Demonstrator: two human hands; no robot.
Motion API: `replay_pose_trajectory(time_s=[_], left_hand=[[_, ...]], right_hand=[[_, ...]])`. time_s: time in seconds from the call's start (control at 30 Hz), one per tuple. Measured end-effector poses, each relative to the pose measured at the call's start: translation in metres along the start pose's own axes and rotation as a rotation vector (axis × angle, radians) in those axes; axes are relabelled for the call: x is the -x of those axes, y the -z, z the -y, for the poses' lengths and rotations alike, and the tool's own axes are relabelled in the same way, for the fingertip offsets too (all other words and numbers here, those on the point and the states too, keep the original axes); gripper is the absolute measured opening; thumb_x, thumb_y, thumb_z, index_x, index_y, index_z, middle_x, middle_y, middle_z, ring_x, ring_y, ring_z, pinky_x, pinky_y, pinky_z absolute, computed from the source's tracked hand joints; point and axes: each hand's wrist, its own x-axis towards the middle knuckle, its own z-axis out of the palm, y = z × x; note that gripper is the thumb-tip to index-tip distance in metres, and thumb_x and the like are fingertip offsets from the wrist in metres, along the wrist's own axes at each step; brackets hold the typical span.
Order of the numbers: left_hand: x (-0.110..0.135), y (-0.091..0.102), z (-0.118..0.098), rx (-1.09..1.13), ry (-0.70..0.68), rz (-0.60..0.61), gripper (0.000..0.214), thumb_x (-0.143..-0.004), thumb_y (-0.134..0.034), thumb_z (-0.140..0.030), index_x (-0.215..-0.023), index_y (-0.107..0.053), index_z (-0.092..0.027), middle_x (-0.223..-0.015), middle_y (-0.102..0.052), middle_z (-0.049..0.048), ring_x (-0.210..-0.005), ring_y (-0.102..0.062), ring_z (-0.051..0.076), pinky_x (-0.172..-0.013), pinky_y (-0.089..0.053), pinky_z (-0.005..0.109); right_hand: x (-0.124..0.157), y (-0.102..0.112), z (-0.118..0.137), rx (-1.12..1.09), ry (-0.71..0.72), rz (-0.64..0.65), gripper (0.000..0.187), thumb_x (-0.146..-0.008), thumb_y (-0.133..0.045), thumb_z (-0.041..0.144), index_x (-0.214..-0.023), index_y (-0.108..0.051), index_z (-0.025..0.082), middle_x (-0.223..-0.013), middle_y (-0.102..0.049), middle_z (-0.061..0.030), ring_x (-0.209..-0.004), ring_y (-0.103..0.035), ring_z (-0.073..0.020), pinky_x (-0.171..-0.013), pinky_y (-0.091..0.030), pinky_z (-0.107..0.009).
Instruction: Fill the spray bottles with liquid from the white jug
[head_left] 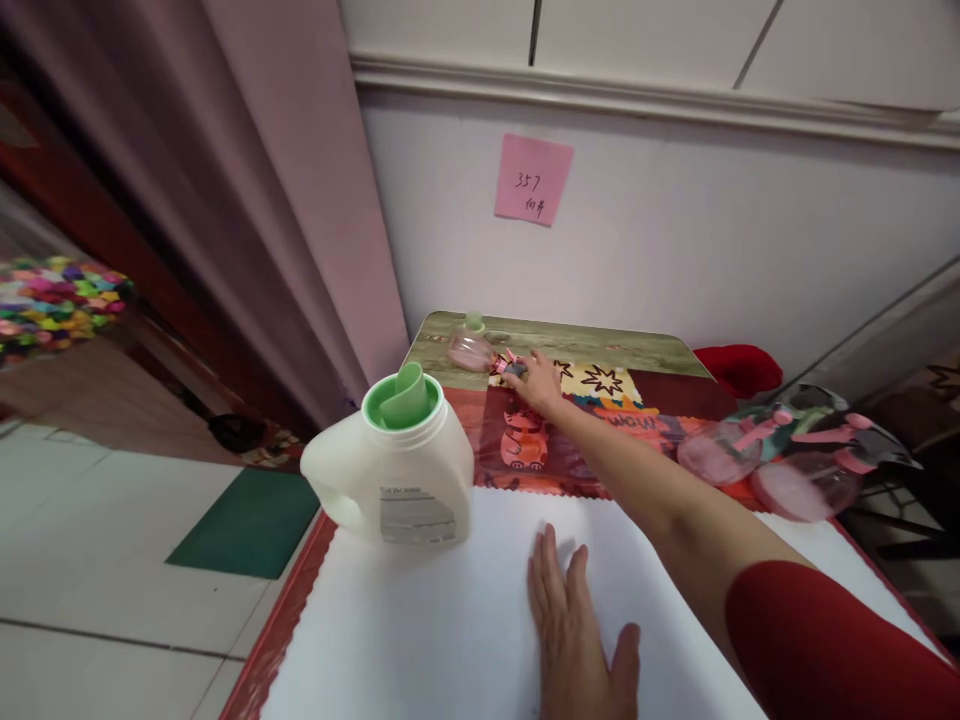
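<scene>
My right hand reaches to the far end of the table, its fingers closed round the pink and grey spray head of a clear spray bottle. That bottle looks tilted onto its side. My left hand lies near the front on the white sheet, palm down, fingers stretched and holding nothing. To its left stands a large white jug, with a green pouring spout in its uncapped mouth. A small pale green thing shows just behind the bottle.
More clear spray bottles with pink triggers stand blurred along the table's right edge. A patterned red cloth covers the table's middle. A purple curtain hangs at left; a wall with a pink note closes the far side.
</scene>
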Motion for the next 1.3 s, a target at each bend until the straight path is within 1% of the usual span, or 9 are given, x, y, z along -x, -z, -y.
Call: replay_pose_trajectory(time_s=[0.2,0.37,0.57,0.73,0.9,1.0,1.1,1.23,1.3], left_hand=[[0.000,-0.005,0.003,0.000,0.006,-0.008,0.068,-0.084,-0.062,-0.035,-0.146,-0.043,-0.016,-0.169,-0.014,0.0185,-0.154,-0.016,0.039,-0.116,-0.031,0.062],[0.003,-0.004,0.000,0.040,0.048,0.022,0.068,-0.085,-0.060,-0.032,-0.148,-0.041,-0.015,-0.168,-0.017,0.0191,-0.154,-0.016,0.040,-0.118,-0.028,0.062],[-0.005,0.009,-0.003,0.212,0.117,0.037,0.087,-0.079,-0.069,-0.024,-0.156,-0.027,-0.022,-0.165,-0.024,0.0196,-0.152,-0.024,0.038,-0.119,-0.028,0.061],[-0.027,0.021,-0.017,0.381,0.185,-0.099,0.106,-0.076,-0.078,-0.023,-0.158,-0.011,-0.026,-0.162,-0.026,0.0207,-0.150,-0.030,0.035,-0.119,-0.027,0.062],[-0.041,0.041,-0.040,0.252,-0.144,-0.138,0.117,-0.070,-0.086,-0.024,-0.159,-0.010,-0.030,-0.167,-0.010,0.0226,-0.154,-0.019,0.040,-0.114,-0.034,0.064],[-0.044,0.055,-0.052,0.156,-0.410,-0.046,0.095,-0.078,-0.076,-0.014,-0.155,-0.023,-0.027,-0.157,-0.035,0.0217,-0.149,-0.032,0.037,-0.109,-0.044,0.058],[-0.045,0.067,-0.063,0.182,-0.408,-0.137,0.085,-0.078,-0.076,-0.018,-0.149,-0.032,-0.023,-0.141,-0.050,0.0194,-0.134,-0.049,0.033,-0.100,-0.052,0.051],[-0.043,0.080,-0.073,0.287,-0.145,-0.250,0.083,-0.072,-0.083,-0.031,-0.141,-0.038,-0.022,-0.136,-0.052,0.0159,-0.120,-0.058,0.028,-0.090,-0.057,0.043],[-0.040,0.085,-0.077,0.268,-0.123,-0.249,0.083,-0.072,-0.084,-0.034,-0.140,-0.038,-0.022,-0.135,-0.053,0.0150,-0.119,-0.058,0.028,-0.091,-0.056,0.043]], right_hand=[[-0.025,-0.029,0.010,0.013,-0.040,0.041,0.041,-0.084,-0.071,0.043,-0.121,-0.070,0.025,-0.158,-0.042,-0.0118,-0.145,-0.035,-0.0340,-0.118,-0.022,-0.054],[-0.018,-0.013,0.017,-0.053,-0.020,0.025,0.033,-0.090,-0.060,0.032,-0.118,-0.069,0.019,-0.157,-0.045,-0.0134,-0.143,-0.040,-0.0313,-0.118,-0.027,-0.050],[0.058,0.082,-0.011,-0.179,0.157,-0.031,0.029,-0.088,-0.058,0.044,-0.084,-0.068,0.017,-0.144,-0.055,-0.0193,-0.135,-0.052,-0.0307,-0.111,-0.040,-0.040],[0.157,0.190,-0.048,-0.114,0.244,0.277,0.027,-0.084,-0.063,0.045,-0.070,-0.064,0.021,-0.129,-0.068,-0.0126,-0.121,-0.063,-0.0313,-0.096,-0.049,-0.039],[0.220,0.267,-0.055,-0.161,0.257,0.525,0.018,-0.077,-0.073,0.039,-0.070,-0.070,0.022,-0.100,-0.077,-0.0055,-0.093,-0.071,-0.0258,-0.079,-0.053,-0.032],[0.235,0.295,-0.049,-0.328,0.234,0.576,0.016,-0.068,-0.081,0.036,-0.063,-0.072,0.023,-0.089,-0.077,-0.0040,-0.086,-0.071,-0.0245,-0.071,-0.053,-0.030],[0.242,0.305,-0.045,-0.554,0.166,0.297,0.015,-0.072,-0.080,0.039,-0.073,-0.076,0.025,-0.095,-0.077,-0.0048,-0.094,-0.070,-0.0261,-0.077,-0.054,-0.033],[0.270,0.279,-0.045,-1.071,-0.049,-0.472,0.024,-0.080,-0.072,0.042,-0.102,-0.071,0.031,-0.112,-0.074,-0.0027,-0.103,-0.069,-0.0244,-0.093,-0.052,-0.042],[0.293,0.251,-0.040,-1.272,-0.136,-0.429,0.028,-0.077,-0.074,0.038,-0.103,-0.068,0.030,-0.110,-0.075,-0.0034,-0.100,-0.071,-0.0252,-0.095,-0.051,-0.045]])
